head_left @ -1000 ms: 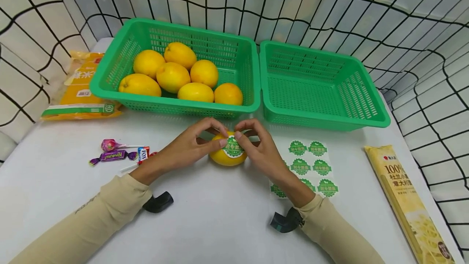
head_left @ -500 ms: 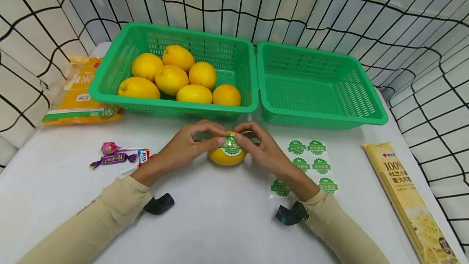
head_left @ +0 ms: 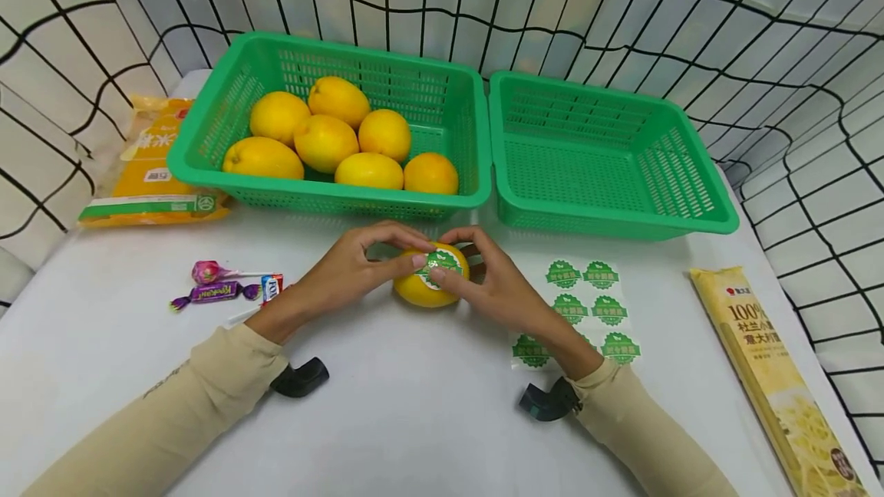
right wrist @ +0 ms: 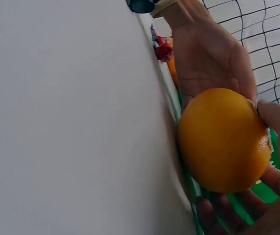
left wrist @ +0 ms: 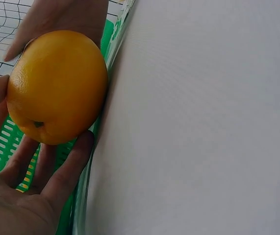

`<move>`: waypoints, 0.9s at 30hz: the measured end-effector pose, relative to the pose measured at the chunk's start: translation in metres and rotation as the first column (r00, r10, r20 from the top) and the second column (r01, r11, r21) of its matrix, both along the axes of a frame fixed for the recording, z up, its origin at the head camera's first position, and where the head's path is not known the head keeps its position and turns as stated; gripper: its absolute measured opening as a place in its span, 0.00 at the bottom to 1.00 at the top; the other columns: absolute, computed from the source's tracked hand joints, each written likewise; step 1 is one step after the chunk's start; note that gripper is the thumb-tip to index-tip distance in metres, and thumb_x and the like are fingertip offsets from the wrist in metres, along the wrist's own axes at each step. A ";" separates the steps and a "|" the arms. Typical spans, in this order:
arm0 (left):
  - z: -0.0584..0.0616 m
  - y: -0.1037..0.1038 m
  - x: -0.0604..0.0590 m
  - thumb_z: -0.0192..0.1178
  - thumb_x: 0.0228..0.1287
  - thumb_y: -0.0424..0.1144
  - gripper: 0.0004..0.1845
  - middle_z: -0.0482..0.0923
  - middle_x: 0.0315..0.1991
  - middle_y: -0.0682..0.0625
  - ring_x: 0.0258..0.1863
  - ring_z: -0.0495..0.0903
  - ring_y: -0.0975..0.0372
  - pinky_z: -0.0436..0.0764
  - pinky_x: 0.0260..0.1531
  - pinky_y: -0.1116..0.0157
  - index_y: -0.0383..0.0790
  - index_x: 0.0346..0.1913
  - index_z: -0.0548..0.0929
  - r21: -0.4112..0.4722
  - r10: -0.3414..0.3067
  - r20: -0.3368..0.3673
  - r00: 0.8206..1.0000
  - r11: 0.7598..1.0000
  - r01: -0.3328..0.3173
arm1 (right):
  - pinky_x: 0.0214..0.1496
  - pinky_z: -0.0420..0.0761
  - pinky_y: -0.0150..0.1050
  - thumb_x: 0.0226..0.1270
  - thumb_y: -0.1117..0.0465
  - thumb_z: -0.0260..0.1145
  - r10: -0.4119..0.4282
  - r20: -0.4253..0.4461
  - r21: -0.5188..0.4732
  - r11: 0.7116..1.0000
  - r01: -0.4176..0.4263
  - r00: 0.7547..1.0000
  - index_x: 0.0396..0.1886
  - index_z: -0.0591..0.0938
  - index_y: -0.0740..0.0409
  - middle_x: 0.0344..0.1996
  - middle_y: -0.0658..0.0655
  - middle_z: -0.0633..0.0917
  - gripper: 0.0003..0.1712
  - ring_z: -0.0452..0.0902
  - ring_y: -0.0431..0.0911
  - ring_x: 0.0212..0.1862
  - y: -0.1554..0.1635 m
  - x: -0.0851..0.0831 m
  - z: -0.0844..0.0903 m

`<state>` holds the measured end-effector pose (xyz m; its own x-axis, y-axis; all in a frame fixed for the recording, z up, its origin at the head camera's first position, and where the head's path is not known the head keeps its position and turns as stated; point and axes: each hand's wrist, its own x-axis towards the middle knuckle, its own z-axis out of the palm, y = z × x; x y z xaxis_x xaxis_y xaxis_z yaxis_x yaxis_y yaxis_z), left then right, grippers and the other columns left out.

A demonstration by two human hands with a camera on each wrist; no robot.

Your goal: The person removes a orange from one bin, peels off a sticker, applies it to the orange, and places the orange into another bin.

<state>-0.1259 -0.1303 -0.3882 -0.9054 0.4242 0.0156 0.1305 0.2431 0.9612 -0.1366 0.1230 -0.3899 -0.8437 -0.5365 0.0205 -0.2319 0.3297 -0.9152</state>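
Note:
An orange (head_left: 423, 296) sits on the white table in front of the baskets, with a round green-and-white sticker (head_left: 450, 260) on its upper side. My left hand (head_left: 348, 273) holds the fruit from the left, its thumb at the sticker's left edge. From the right, my right hand (head_left: 503, 294) curls its fingers round the orange and its thumb presses on the sticker. In the left wrist view, the left fingers lie around the orange (left wrist: 59, 88). The right wrist view shows the orange (right wrist: 223, 142) between both hands; the sticker's face is hidden there.
A green basket (head_left: 359, 196) holding several oranges stands behind, beside another green basket (head_left: 615, 225). A sheet of green stickers (head_left: 582, 291) lies partly under the right forearm. Candies (head_left: 214, 292) and an orange food bag (head_left: 155, 167) lie left; a pasta pack (head_left: 766, 374) lies right.
The right thumb has moved down from the sticker's upper right edge onto its middle. The orange has turned slightly, and the left hand keeps its hold.

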 end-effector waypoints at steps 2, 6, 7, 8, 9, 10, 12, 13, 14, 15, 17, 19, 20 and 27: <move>0.000 0.000 0.000 0.67 0.76 0.45 0.13 0.83 0.62 0.56 0.66 0.77 0.60 0.79 0.61 0.50 0.52 0.58 0.89 -0.001 -0.005 -0.008 1.000 1.000 0.005 | 0.58 0.83 0.49 0.73 0.52 0.73 -0.012 -0.027 0.027 1.000 0.013 1.000 0.65 0.74 0.52 0.60 0.52 0.81 0.27 0.81 0.49 0.54 0.000 0.001 0.000; 0.001 0.001 -0.001 0.67 0.75 0.45 0.13 0.83 0.62 0.56 0.65 0.77 0.60 0.79 0.59 0.52 0.52 0.58 0.89 0.006 -0.007 -0.014 1.000 1.000 0.007 | 0.55 0.84 0.48 0.64 0.48 0.79 -0.056 -0.106 0.076 0.995 0.064 0.993 0.62 0.78 0.48 0.55 0.50 0.85 0.30 0.83 0.47 0.51 0.001 0.002 -0.001; 0.001 0.001 -0.001 0.67 0.75 0.45 0.13 0.83 0.62 0.56 0.65 0.77 0.60 0.79 0.59 0.52 0.53 0.58 0.89 0.010 -0.007 -0.014 1.000 1.000 0.007 | 0.56 0.84 0.48 0.63 0.48 0.80 -0.059 -0.126 0.084 0.994 0.070 0.990 0.61 0.78 0.49 0.55 0.50 0.85 0.31 0.83 0.47 0.50 0.001 0.002 -0.001; 0.001 0.001 -0.001 0.67 0.75 0.45 0.13 0.83 0.62 0.57 0.64 0.77 0.61 0.79 0.59 0.52 0.53 0.58 0.89 0.014 -0.008 -0.013 1.000 1.000 0.008 | 0.55 0.84 0.48 0.62 0.48 0.80 -0.060 -0.139 0.089 0.993 0.072 0.988 0.61 0.78 0.49 0.54 0.50 0.86 0.31 0.83 0.47 0.50 0.001 0.002 -0.001; 0.001 0.001 0.000 0.67 0.75 0.45 0.12 0.83 0.61 0.57 0.64 0.78 0.61 0.79 0.59 0.51 0.53 0.58 0.89 0.019 -0.007 -0.010 1.000 1.000 0.007 | 0.56 0.84 0.48 0.62 0.48 0.81 -0.058 -0.151 0.094 0.993 0.072 0.987 0.61 0.79 0.49 0.55 0.49 0.86 0.31 0.83 0.47 0.50 0.002 0.002 -0.001; 0.001 0.001 0.000 0.68 0.75 0.45 0.12 0.83 0.61 0.57 0.64 0.78 0.61 0.80 0.58 0.51 0.53 0.57 0.89 0.024 -0.007 -0.008 1.000 1.000 0.007 | 0.56 0.84 0.48 0.61 0.49 0.81 -0.050 -0.157 0.097 0.993 0.066 0.986 0.60 0.79 0.49 0.55 0.49 0.86 0.31 0.83 0.47 0.50 0.002 0.002 -0.001; 0.000 0.000 0.001 0.67 0.75 0.45 0.12 0.83 0.61 0.58 0.63 0.78 0.61 0.79 0.59 0.51 0.54 0.57 0.89 0.034 -0.009 -0.003 1.000 0.999 0.009 | 0.57 0.85 0.48 0.63 0.50 0.80 -0.026 -0.158 0.099 0.994 0.042 0.987 0.60 0.78 0.51 0.57 0.49 0.85 0.30 0.83 0.47 0.51 0.002 0.002 0.000; 0.000 0.000 0.001 0.67 0.75 0.45 0.12 0.83 0.61 0.58 0.63 0.78 0.61 0.79 0.60 0.51 0.53 0.57 0.89 0.035 -0.010 -0.004 1.000 0.999 0.011 | 0.57 0.85 0.48 0.65 0.51 0.79 -0.012 -0.154 0.091 0.996 0.026 0.988 0.60 0.78 0.52 0.58 0.50 0.85 0.28 0.83 0.48 0.52 0.003 0.001 0.001; -0.001 0.000 0.001 0.67 0.75 0.45 0.12 0.83 0.61 0.58 0.63 0.78 0.61 0.78 0.60 0.51 0.53 0.58 0.89 0.037 -0.012 -0.004 1.000 0.999 0.012 | 0.57 0.84 0.49 0.67 0.53 0.78 -0.002 -0.145 0.082 0.997 0.014 0.989 0.61 0.78 0.53 0.59 0.51 0.85 0.27 0.83 0.49 0.53 0.004 0.000 0.001; -0.001 0.000 0.001 0.67 0.75 0.45 0.12 0.83 0.61 0.58 0.63 0.78 0.61 0.78 0.61 0.51 0.53 0.58 0.89 0.039 -0.013 -0.004 1.000 0.999 0.013 | 0.58 0.84 0.49 0.69 0.54 0.77 0.010 -0.133 0.072 0.997 0.000 0.991 0.61 0.78 0.54 0.60 0.52 0.85 0.25 0.83 0.50 0.53 0.005 0.000 0.001; -0.002 0.000 0.001 0.67 0.76 0.45 0.13 0.83 0.61 0.57 0.62 0.78 0.61 0.77 0.62 0.50 0.53 0.58 0.89 0.040 -0.017 -0.005 1.000 0.999 0.018 | 0.58 0.84 0.50 0.72 0.57 0.74 0.029 -0.104 0.055 0.998 -0.023 0.994 0.61 0.78 0.55 0.61 0.53 0.84 0.22 0.83 0.51 0.55 0.008 -0.002 0.001; -0.002 0.000 0.001 0.67 0.76 0.45 0.13 0.84 0.61 0.58 0.62 0.78 0.61 0.76 0.63 0.50 0.53 0.58 0.89 0.036 -0.019 -0.004 1.000 0.999 0.019 | 0.59 0.84 0.49 0.72 0.59 0.75 0.042 -0.083 0.047 0.998 -0.038 0.996 0.61 0.78 0.55 0.61 0.53 0.83 0.23 0.83 0.51 0.56 0.010 -0.004 0.000; -0.002 0.000 0.000 0.67 0.75 0.45 0.13 0.84 0.60 0.58 0.62 0.78 0.61 0.76 0.63 0.50 0.54 0.58 0.89 0.035 -0.018 0.002 1.000 0.999 0.018 | 0.59 0.83 0.49 0.71 0.59 0.76 0.045 -0.083 0.052 0.998 -0.041 0.996 0.61 0.77 0.55 0.61 0.53 0.83 0.24 0.82 0.50 0.56 0.010 -0.004 0.000; -0.001 -0.001 0.001 0.67 0.75 0.45 0.13 0.83 0.60 0.59 0.62 0.78 0.62 0.77 0.62 0.50 0.54 0.58 0.88 0.036 -0.012 0.009 1.000 0.999 0.012 | 0.58 0.84 0.50 0.68 0.57 0.78 0.058 -0.132 0.057 0.997 -0.051 0.990 0.60 0.76 0.54 0.60 0.52 0.83 0.27 0.82 0.49 0.56 0.008 -0.003 -0.002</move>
<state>-0.1253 -0.1311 -0.3895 -0.9006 0.4341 0.0227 0.1240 0.2066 0.9705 -0.1401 0.1312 -0.3920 -0.8049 -0.5846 0.1014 -0.3698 0.3607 -0.8562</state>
